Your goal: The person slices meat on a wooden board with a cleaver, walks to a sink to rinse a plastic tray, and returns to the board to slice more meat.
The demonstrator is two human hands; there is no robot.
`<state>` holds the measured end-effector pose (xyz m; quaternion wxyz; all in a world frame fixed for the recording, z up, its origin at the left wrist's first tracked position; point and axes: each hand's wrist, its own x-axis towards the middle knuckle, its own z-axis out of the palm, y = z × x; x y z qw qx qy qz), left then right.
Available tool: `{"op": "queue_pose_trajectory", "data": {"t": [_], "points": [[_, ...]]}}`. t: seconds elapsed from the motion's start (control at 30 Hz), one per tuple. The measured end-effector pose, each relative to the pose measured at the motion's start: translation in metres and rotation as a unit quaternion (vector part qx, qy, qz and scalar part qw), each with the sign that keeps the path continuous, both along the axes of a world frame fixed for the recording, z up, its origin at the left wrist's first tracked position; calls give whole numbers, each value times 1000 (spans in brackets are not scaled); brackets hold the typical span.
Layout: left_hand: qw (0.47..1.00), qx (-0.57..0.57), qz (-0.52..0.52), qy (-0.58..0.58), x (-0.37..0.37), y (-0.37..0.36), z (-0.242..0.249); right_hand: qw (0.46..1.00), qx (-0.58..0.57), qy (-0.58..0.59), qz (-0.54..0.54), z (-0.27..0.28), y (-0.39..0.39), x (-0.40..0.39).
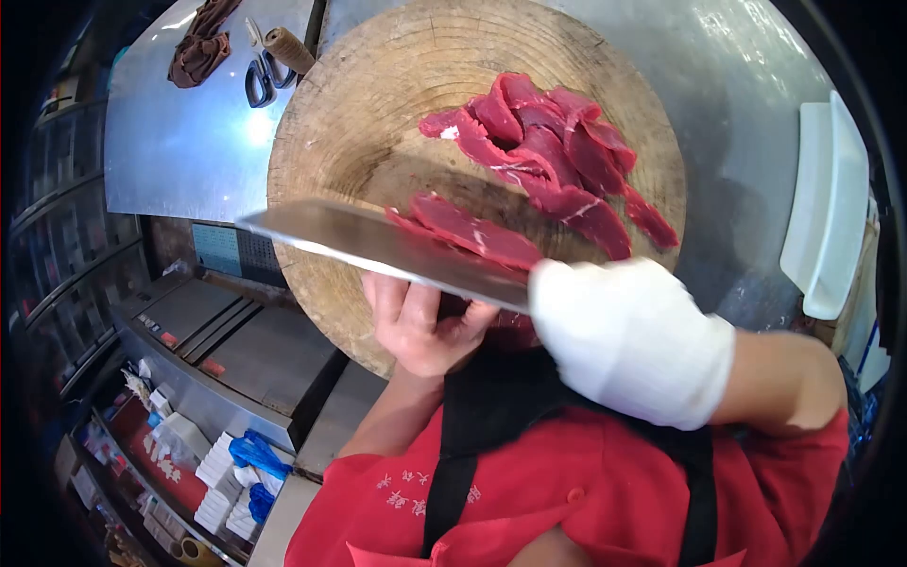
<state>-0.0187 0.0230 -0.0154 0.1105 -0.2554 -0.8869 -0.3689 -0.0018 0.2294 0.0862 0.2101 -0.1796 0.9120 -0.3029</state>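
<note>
Well, right hand: gripped the cleaver, tip past the board's left rim.
Left hand: bent by the cleaver; grip unclear.
Meat pile: lay toward the right rim.
Board's upper left: stretched open, steel counter beyond.

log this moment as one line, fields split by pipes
right hand: gloved, holding cleaver | left hand: bare, close to cleaver, grip unclear | meat slices: heaped on chopping block
</note>
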Motion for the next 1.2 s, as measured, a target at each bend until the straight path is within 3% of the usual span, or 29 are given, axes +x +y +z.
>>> {"op": "queue_pose_trajectory", "data": {"t": [0.13,0.23,0.3,0.37,0.43,0.53,0.73,0.97,1.03,1.1,1.13,1.17,1.2], "points": [[999,-3,17,42,-1,6,1,999,22,22,-24,-7,-10,1],[999,19,24,29,2,6,3,987,116,-105,-21,15,14,12],[999,-4,35,8,5,6,7,991,124,-12,-43,11,38,28],[999,-16,25,14,9,4,4,990,129,10,-62,7,40,41],[999,40,20,5,11,4,3,987,130,34,-87,9,41,53],[999,25,0,25,13,-1,-2,991,61,100,-70,18,39,74],[999,-17,-38,-13,14,-19,-11,976,202,78,-13,23,47,104],[983,93,-66,-142,17,-27,-10,982,184,24,45,23,49,85],[988,62,-84,-111,14,-29,-11,985,166,7,34,19,41,69],[998,19,-53,-1,14,-25,-18,989,149,-9,14,12,27,46],[997,18,-26,70,10,-19,-23,998,64,-17,-4,2,18,26],[997,19,-31,68,7,-18,-19,999,-22,-25,-24,-4,8,12],[998,-25,-23,44,6,-13,-8,1000,-22,-5,-21,-6,-7,2]]}}
